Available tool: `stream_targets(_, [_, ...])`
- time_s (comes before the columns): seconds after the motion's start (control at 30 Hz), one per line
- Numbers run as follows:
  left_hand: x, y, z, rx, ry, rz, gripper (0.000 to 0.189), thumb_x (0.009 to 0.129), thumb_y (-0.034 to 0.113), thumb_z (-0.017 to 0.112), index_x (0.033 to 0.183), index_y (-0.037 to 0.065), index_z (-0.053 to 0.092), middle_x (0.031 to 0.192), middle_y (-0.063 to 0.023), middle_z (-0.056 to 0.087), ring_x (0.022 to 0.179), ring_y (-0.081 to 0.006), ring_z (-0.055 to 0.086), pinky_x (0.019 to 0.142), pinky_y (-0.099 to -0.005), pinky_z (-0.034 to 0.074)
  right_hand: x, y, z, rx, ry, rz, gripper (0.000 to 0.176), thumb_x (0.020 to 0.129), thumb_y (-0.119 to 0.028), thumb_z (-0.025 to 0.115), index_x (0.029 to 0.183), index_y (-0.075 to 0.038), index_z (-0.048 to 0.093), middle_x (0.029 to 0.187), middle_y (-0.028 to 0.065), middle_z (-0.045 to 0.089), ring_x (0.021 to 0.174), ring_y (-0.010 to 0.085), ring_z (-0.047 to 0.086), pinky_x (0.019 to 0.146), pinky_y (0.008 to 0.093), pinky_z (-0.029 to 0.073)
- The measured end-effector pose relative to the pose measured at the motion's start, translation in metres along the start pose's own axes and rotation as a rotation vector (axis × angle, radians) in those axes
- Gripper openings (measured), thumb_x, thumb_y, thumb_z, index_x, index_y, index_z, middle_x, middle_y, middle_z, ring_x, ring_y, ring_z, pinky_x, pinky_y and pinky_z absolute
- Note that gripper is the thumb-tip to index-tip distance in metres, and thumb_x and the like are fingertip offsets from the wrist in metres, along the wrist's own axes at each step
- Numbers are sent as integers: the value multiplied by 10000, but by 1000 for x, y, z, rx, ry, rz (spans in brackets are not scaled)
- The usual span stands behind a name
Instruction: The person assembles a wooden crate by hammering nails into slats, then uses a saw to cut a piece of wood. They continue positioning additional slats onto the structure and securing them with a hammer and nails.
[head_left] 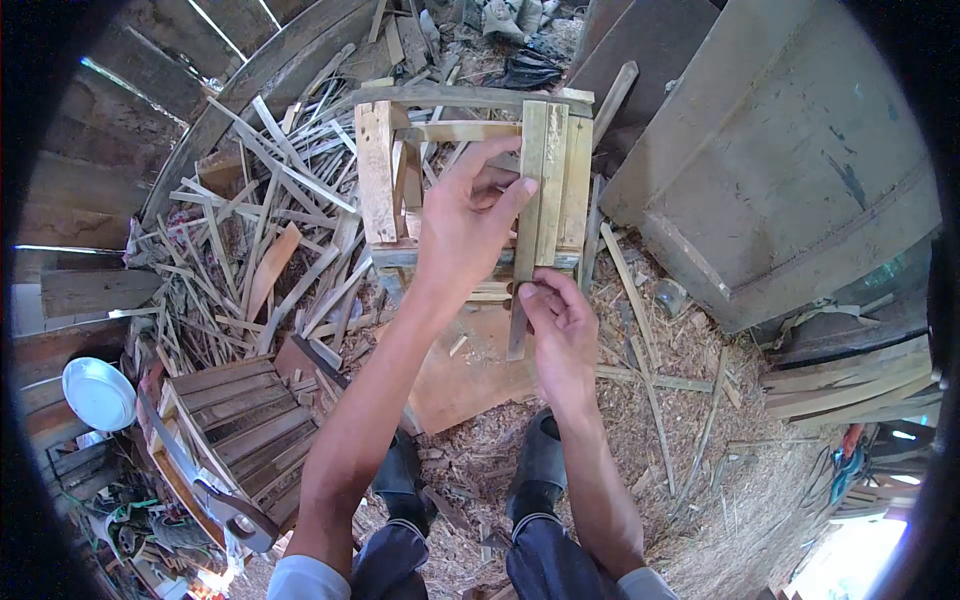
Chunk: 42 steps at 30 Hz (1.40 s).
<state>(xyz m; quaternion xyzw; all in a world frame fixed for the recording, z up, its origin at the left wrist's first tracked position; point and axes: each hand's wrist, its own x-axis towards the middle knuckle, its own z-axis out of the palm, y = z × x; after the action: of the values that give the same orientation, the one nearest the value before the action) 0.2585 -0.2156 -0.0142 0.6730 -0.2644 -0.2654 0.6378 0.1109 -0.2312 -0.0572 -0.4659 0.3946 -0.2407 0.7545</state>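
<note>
Up at twelve o'clock, the wooden stand [376, 180] has a long stick [526, 235] over its right part. The left hand [465, 225] has its thumb and fingers close on the stick's upper part. The right hand [562, 325] pinches it lower down. Another stick [551, 195] lies just beside it. Those two look lined up so far, but I can't tell if they are joined, or how much is left. A slatted crate [235, 415] sits at eight o'clock.
</note>
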Motion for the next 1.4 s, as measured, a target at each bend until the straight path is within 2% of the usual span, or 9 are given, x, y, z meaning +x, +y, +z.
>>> stream_targets(0.2, [2, -4, -1, 13, 4, 55, 413, 885, 68, 678, 1281, 72, 558, 909, -77, 693, 766, -72, 617, 583, -205, 496, 3, 2, 1, 126, 26, 73, 231, 942, -139, 615, 1132, -14, 573, 938, 58, 657, 822, 112, 618, 741, 270, 484])
stream_targets(0.37, [3, -7, -2, 30, -13, 119, 412, 881, 61, 680, 1274, 66, 560, 922, -87, 695, 809, -85, 626, 665, -220, 514, 4, 0, 7, 346, 31, 135, 200, 942, -156, 610, 1092, -28, 581, 908, 46, 642, 812, 122, 617, 748, 277, 498])
stream_targets(0.43, [3, -6, -2, 36, -9, 117, 412, 880, 59, 680, 1274, 64, 559, 926, -88, 695, 820, -88, 629, 683, -224, 515, 3, -6, 11, 410, 81, 168, 187, 931, -115, 606, 1060, 20, 613, 900, 78, 666, 819, 130, 618, 747, 253, 483])
stream_targets(0.57, [4, -8, -2, 26, -9, 102, 415, 881, 57, 679, 1277, 62, 555, 934, -93, 697, 837, -95, 635, 702, -234, 519, 3, -8, 13, 406, 113, 171, 177, 923, -110, 606, 1043, 20, 619, 875, 78, 664, 791, 134, 618, 723, 259, 489])
stream_targets(0.77, [2, 0, -1, 36, 1, 59, 409, 877, 59, 685, 1267, 53, 563, 915, -95, 698, 829, -90, 632, 691, -233, 511, 3, -7, 20, 353, 169, 139, 174, 916, -127, 615, 1006, 20, 639, 854, 63, 659, 800, 132, 607, 758, 262, 464])
stream_targets(1.0, [4, -4, -2, 68, 7, 101, 409, 873, 72, 695, 1263, 59, 571, 906, -94, 700, 795, -84, 624, 665, -230, 506, 5, -12, 23, 360, 203, 192, 187, 891, -156, 640, 966, 13, 665, 828, 52, 652, 767, 111, 574, 736, 241, 432])
stream_targets(1.1, [4, 0, -2, 59, 19, 70, 387, 861, 29, 676, 1235, 25, 576, 868, -111, 705, 791, -119, 662, 745, -267, 549, 8, -11, 27, 402, 242, 202, 175, 879, -148, 649, 948, 11, 669, 828, 38, 648, 762, 103, 566, 733, 240, 431])
stream_targets(1.17, [4, -1, -2, 96, 11, 86, 397, 877, 72, 689, 1257, 62, 574, 879, -83, 697, 774, -85, 621, 609, -227, 505, 10, -8, 27, 427, 259, 193, 165, 873, -141, 654, 939, 9, 671, 829, 29, 646, 760, 100, 563, 730, 240, 431])
stream_targets(1.4, [5, -4, -2, 99, 16, 96, 402, 874, 68, 689, 1258, 63, 570, 864, -74, 691, 758, -84, 617, 612, -231, 511, 13, -2, 24, 482, 266, 189, 136, 863, -134, 666, 909, -6, 670, 832, 17, 640, 761, 92, 558, 711, 243, 433])
